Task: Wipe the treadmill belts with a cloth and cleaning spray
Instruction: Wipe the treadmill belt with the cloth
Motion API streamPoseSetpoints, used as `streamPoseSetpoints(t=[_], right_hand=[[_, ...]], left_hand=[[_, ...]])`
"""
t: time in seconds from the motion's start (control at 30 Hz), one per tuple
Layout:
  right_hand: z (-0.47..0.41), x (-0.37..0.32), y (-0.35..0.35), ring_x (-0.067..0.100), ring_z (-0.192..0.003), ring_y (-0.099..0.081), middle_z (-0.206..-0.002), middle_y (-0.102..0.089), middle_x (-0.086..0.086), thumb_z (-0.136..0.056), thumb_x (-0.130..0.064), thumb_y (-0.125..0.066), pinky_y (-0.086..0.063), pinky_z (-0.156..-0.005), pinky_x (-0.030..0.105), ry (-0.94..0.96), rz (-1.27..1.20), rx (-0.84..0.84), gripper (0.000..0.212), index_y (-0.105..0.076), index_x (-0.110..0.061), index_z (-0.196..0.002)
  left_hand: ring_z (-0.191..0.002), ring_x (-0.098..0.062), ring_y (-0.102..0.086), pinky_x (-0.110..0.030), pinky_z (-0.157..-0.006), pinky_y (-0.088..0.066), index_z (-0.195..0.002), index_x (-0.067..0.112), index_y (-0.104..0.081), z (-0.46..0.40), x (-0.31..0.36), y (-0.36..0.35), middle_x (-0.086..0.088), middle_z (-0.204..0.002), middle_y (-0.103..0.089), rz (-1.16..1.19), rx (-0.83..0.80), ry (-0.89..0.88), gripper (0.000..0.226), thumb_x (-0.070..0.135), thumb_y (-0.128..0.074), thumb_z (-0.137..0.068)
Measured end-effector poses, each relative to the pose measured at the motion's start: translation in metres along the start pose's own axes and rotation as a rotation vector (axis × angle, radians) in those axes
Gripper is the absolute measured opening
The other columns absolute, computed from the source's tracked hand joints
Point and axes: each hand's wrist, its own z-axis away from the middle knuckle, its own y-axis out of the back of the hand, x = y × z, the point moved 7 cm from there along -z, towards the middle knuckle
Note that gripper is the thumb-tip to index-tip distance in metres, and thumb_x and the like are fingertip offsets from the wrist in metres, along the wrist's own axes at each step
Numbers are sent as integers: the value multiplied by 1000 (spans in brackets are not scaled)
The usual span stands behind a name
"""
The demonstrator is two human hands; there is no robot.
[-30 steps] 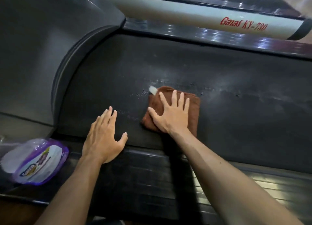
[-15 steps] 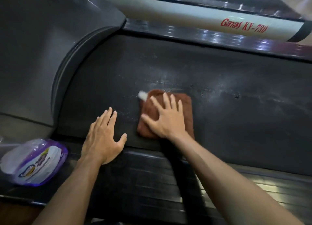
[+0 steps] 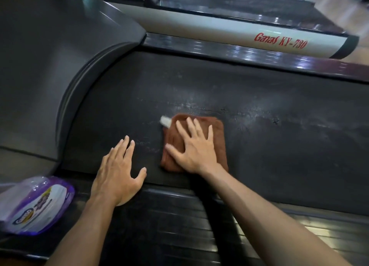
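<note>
A folded brown cloth [image 3: 218, 134] with a small white tag at its far left corner lies flat on the black treadmill belt [image 3: 279, 150]. My right hand [image 3: 194, 149] presses down on the cloth with fingers spread and straight. To its left, my left hand [image 3: 118, 172] rests flat on the near edge of the belt, fingers straight, holding nothing. Pale streaks and specks mark the belt beyond and to the right of the cloth. A purple and white pouch of cleaning product [image 3: 36, 205] lies on the near side rail at the lower left.
The grey motor cover [image 3: 50, 70] rises at the left end of the belt. A ribbed side rail [image 3: 179, 221] runs along the near edge. Beyond the far rail stands a silver bar [image 3: 229, 32] with red lettering, and another treadmill behind it.
My right hand has slid the cloth slightly to the left and toward me across the belt. My left hand has stayed in place.
</note>
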Motion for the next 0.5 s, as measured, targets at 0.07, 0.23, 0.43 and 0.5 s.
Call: streamPoseSetpoints(t=[0.07,0.23,0.43,0.5], right_hand=[[33,1,-4,21,-161,2,-174,-10,4,-90,-81,-22,8,-125,61,40,6,5,86,-19,-37,-165],[3,72,4,25,-160,5,-174,-6,8,-93,-80,-23,8,-124,61,-372,20,-6,84,-17,-37,-165],[-36,24,-1,25,-160,2,-174,-9,6,-90,-82,-23,8,-124,62,-188,13,-29,86,-22,-37,-164],[1,6,-1,22,-160,1,-174,-11,3,-87,-83,-22,7,-125,60,-74,9,-4,87,-25,-40,-162]], left_hand=[[-157,-13,3,-38,-128,-12,-164,17,-5,1,0,0,1,-171,7,-1,3,0,88,55,-47,-97],[-157,-13,5,-37,-128,-10,-164,17,-2,0,0,-1,1,-171,9,1,3,-2,89,56,-46,-97],[-157,-13,4,-36,-128,-9,-164,17,-4,0,0,1,1,-171,8,-4,9,-5,87,56,-45,-97],[-157,-13,4,-36,-128,-10,-164,17,-4,0,0,0,1,-171,8,-7,9,0,88,56,-45,-97]])
